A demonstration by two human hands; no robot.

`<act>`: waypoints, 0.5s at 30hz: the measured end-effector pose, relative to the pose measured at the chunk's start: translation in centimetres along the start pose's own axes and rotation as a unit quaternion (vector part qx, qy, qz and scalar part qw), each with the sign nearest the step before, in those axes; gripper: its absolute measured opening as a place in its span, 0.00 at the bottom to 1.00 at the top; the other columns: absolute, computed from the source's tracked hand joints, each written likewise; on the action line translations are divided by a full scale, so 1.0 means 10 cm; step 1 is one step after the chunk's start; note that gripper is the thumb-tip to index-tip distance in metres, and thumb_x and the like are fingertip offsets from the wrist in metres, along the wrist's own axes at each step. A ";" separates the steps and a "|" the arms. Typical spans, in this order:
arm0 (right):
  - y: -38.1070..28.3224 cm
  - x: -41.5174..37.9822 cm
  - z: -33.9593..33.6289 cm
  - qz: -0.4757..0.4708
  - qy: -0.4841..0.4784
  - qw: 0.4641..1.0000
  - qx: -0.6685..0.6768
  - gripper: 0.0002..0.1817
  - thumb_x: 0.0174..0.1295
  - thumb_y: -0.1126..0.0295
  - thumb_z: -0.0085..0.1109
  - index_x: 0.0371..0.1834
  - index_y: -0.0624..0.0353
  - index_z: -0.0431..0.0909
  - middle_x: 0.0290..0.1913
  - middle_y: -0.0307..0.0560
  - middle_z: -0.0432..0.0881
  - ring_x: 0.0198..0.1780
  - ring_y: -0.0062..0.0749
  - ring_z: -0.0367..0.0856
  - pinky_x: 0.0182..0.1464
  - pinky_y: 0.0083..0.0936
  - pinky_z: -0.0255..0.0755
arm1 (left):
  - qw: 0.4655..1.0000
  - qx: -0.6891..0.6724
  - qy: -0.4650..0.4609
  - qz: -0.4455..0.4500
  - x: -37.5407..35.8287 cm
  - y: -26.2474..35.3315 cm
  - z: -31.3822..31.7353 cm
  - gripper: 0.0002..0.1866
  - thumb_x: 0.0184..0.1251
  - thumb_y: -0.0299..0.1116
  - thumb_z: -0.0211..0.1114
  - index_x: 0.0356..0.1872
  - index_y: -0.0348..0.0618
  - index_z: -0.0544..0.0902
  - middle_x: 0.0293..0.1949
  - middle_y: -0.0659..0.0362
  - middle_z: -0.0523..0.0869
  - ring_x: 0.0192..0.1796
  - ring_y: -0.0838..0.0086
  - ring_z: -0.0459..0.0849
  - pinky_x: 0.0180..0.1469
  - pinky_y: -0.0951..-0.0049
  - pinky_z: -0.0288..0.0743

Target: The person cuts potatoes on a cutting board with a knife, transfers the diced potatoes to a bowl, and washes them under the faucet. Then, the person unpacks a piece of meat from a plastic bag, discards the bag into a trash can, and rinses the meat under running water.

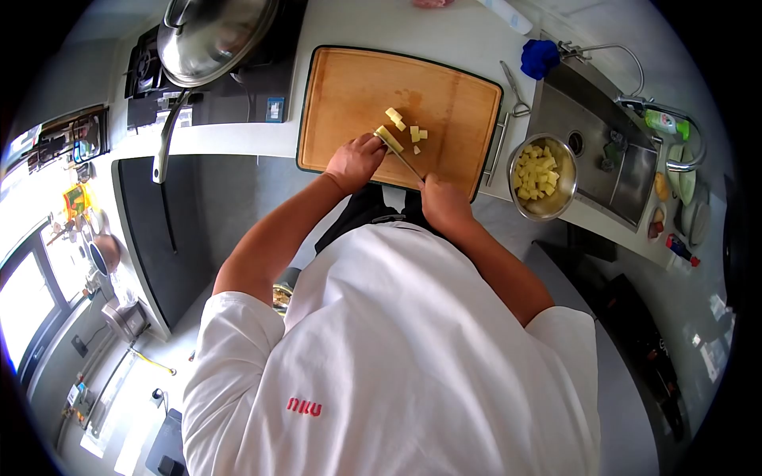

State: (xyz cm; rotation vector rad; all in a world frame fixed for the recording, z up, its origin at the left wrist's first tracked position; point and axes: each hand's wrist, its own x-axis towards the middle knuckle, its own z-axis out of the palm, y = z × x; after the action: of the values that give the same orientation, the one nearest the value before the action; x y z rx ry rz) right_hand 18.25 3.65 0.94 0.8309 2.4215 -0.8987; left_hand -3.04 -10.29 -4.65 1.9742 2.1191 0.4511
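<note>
On the wooden cutting board point(349, 91), my left hand point(355, 163) has its fingers closed on a pale yellow piece that looks like potato point(388, 139). The handle of a knife point(408, 164) is in my right hand point(446, 202), and its blade points up and left against that piece. Several small cut cubes point(418, 134) lie just beyond the blade, with a few more pieces point(394, 116) farther up the board. To the right of the board, a metal bowl point(567, 187) holds many similar yellow cubes.
A steel sink point(583, 103) with a faucet point(635, 101) is at the right. Scissors point(516, 91) lie between board and sink, near a blue cloth point(540, 59). A lidded pan point(210, 40) stands on the stove at upper left, its handle point(164, 147) jutting past the counter edge.
</note>
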 end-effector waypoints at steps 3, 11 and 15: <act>-0.05 -0.03 -0.05 0.001 0.006 1.000 0.008 0.17 0.81 0.58 0.50 0.45 0.64 0.76 0.34 0.66 0.88 0.37 0.67 0.87 0.42 0.60 0.78 | 0.999 -0.024 -0.031 -0.018 0.01 0.01 -0.02 0.14 0.64 0.27 0.63 0.49 0.42 0.86 0.53 0.55 0.83 0.61 0.58 0.83 0.58 0.59 0.83; -0.10 -0.04 -0.05 0.013 0.002 1.000 0.008 0.17 0.81 0.59 0.49 0.45 0.65 0.76 0.35 0.68 0.88 0.38 0.69 0.87 0.42 0.61 0.78 | 0.999 -0.031 -0.029 -0.016 0.04 0.01 -0.04 0.11 0.64 0.27 0.63 0.47 0.42 0.86 0.51 0.55 0.83 0.59 0.58 0.83 0.58 0.59 0.83; -0.18 -0.03 -0.13 0.032 -0.028 0.999 0.004 0.16 0.81 0.62 0.49 0.46 0.66 0.77 0.40 0.68 0.88 0.43 0.66 0.88 0.46 0.59 0.79 | 0.999 -0.025 -0.032 -0.015 0.04 0.00 -0.02 0.12 0.64 0.27 0.63 0.47 0.42 0.86 0.51 0.55 0.83 0.59 0.59 0.84 0.57 0.60 0.84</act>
State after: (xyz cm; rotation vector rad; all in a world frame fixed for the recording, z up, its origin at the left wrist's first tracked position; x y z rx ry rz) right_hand 17.05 3.35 2.80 0.8711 2.3316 -0.8960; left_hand -3.14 -9.89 -4.47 1.9021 2.0752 0.4242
